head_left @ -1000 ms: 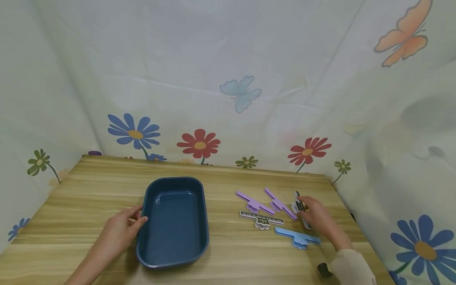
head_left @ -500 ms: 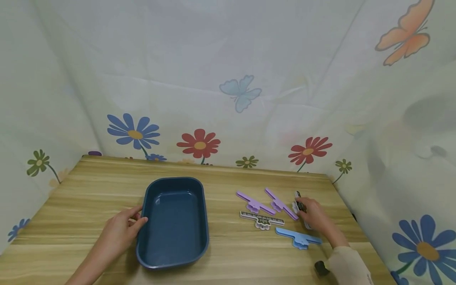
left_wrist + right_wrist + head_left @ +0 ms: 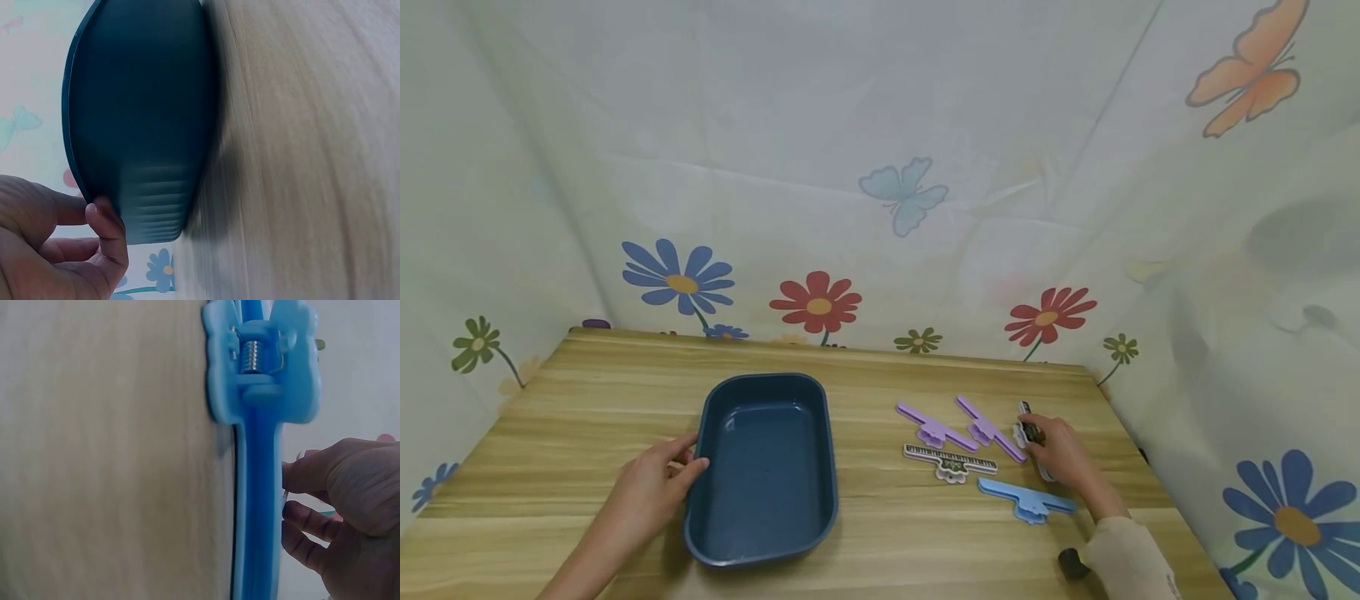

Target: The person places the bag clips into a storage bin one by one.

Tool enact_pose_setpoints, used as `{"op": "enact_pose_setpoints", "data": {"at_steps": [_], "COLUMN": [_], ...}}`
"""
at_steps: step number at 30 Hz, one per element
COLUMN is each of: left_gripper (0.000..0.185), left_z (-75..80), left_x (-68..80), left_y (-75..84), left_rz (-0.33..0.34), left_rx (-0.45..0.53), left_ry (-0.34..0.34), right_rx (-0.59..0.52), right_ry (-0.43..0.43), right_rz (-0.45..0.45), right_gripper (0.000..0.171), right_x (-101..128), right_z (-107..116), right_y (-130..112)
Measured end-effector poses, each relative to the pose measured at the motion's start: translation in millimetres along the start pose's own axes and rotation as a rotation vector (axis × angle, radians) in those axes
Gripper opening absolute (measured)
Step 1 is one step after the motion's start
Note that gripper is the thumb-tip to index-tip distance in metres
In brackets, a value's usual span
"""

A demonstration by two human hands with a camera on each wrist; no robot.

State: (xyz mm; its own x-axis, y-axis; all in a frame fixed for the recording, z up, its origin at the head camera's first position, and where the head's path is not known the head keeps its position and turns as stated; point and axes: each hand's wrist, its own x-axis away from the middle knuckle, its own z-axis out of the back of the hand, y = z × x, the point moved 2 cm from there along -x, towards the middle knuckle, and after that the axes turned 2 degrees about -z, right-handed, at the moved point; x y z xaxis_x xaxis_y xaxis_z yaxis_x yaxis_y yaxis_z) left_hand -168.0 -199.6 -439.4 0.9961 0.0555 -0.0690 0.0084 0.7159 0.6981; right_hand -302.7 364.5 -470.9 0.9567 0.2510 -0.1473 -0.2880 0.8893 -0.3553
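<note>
Wooden bench (image 3: 880, 533): black-and-white clip (image 3: 1028, 432) near the right edge, long axis toward the far edge, pinched by right hand (image 3: 1063, 457); left hand (image 3: 651, 487), fingers curled, grips the near-left rim of the blue tray (image 3: 763, 550).

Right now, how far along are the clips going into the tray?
Done: nothing yet; the blue tray looks empty. In hand: the right hand is on the white-and-black clip at the table's right, the left hand holds the tray's left rim. Left: two purple clips, the keyboard-pattern clip and the blue clip lie on the table.
</note>
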Motion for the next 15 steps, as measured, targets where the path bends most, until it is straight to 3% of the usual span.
{"op": "enact_pose_setpoints", "data": {"at_steps": [15], "left_gripper": [0.049], "left_z": [-0.4], "left_x": [0.8], "left_y": [1.3], "left_rz": [0.003], "left_rx": [0.007], "left_ry": [0.012], "right_rx": [-0.026], "right_ry": [-0.002], "right_rz": [-0.031], "right_gripper": [0.043], "right_x": [3.0], "right_z": [2.2], "right_y": [-3.9]}}
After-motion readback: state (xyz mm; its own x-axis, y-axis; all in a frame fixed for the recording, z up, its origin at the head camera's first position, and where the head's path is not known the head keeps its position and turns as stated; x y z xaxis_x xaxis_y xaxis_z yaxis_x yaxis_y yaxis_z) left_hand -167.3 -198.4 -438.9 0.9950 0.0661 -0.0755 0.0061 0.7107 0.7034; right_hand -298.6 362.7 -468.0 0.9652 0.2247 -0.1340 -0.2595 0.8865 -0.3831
